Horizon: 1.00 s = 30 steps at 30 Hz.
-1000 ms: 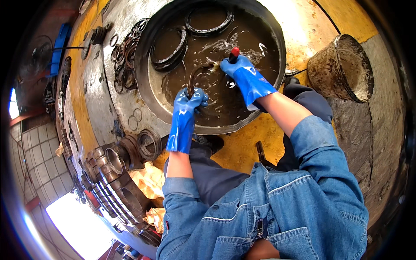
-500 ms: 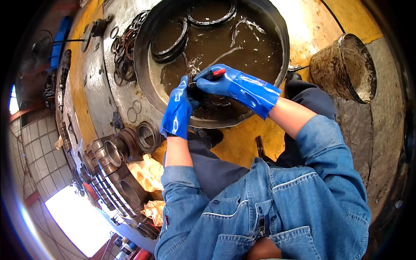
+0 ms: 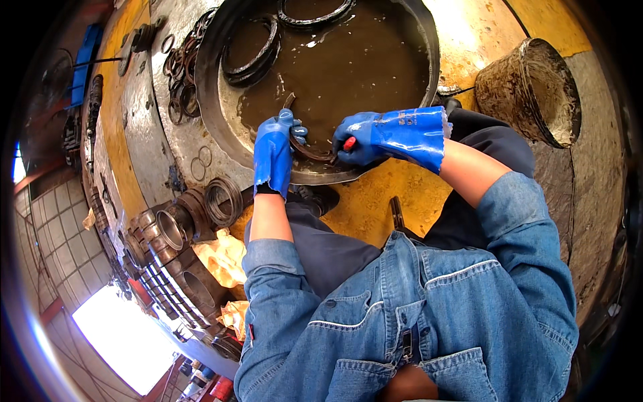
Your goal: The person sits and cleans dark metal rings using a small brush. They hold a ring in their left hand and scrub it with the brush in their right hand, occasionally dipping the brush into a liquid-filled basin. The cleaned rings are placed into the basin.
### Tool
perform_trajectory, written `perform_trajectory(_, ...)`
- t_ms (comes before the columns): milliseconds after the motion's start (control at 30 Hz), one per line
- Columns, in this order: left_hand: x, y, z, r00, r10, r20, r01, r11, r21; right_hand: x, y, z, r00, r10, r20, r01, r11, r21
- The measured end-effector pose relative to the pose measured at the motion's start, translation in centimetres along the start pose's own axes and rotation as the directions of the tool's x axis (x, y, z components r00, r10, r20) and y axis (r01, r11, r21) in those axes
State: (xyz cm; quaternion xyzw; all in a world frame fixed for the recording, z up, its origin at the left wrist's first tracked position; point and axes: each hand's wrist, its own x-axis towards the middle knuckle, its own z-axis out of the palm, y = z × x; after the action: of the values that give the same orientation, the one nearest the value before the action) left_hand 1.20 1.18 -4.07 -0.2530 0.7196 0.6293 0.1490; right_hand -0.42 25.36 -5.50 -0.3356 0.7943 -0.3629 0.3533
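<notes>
My left hand [image 3: 274, 151], in a blue rubber glove, grips a dark curved ring [image 3: 312, 154] at the near side of a wide round basin [image 3: 213, 84] of murky brown liquid. The ring's lower part arcs toward my right hand [image 3: 360, 137], gloved the same way. Closed in that right fist is a tool with a red handle [image 3: 349, 143]; its working end is mostly hidden near the ring's right side. Two further places in the basin hold black rings: a stack [image 3: 253, 70] at the left and a ring [image 3: 315, 21] at the far side.
A dirt-caked bucket [image 3: 516, 90] lies tilted to the right of the basin. Loose rings [image 3: 181, 84] are heaped on the left floor, with coiled rings [image 3: 224, 201] nearer. Metal cylinders [image 3: 173, 229] and crumpled orange paper [image 3: 224, 258] sit at lower left.
My hands have moved apart, the right one sliding right and toward me with the red-handled tool. The ring shows more clearly between them, and splashing on the liquid has died down.
</notes>
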Motion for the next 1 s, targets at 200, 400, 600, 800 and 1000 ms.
perform_trajectory(200,-0.4,1.1,2.4,0.996,0.074,-0.043,-0.067,0.988,0.142,-0.6,-0.8,-3.6,0.867,0.431,-0.249,-0.428,0.901,0.069)
perform_trajectory(400,1.2,2.0,1.0,0.941,0.247,-0.232,-0.232,0.969,0.089,-1.5,-2.7,-3.5,0.863,0.433,-0.26,0.024,0.479,0.877)
perform_trajectory(600,-1.1,4.6,0.4,0.895,0.321,-0.311,-0.383,0.908,-0.167,-1.4,-4.9,-3.9,0.824,0.461,-0.329,-0.208,0.786,0.583)
perform_trajectory(800,-1.7,5.3,-1.3,0.967,0.136,-0.215,-0.189,0.95,-0.247,1.9,-0.1,-3.1,0.618,0.278,-0.735,0.048,0.92,0.389)
perform_trajectory(1000,-1.6,4.4,-1.2,0.988,0.083,-0.131,-0.117,0.955,-0.274,2.1,1.3,-5.2,0.531,0.551,-0.644,0.107,0.71,0.696)
